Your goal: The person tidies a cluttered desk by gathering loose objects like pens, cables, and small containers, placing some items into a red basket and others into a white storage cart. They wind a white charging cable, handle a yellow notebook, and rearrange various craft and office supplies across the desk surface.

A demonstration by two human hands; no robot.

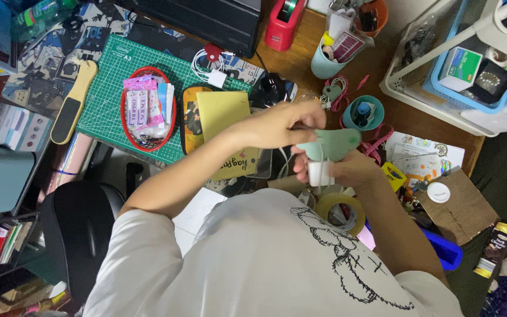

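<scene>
Working over a crowded wooden desk [300,44], a person in a white printed T-shirt [277,258] holds a pale green cut-out shape [333,142] above a small white bottle [319,173]. The left hand [289,124] pinches the shape's upper edge with fingers closed narrow, apparently to steady it; the right hand [356,170] wraps the bottle from beneath, keeping it upright against the piece. A roll of tape [340,210] lies just below the hands, within reach. A green cutting mat [118,88] bearing a red-rimmed tray [125,117] sits well apart.
</scene>
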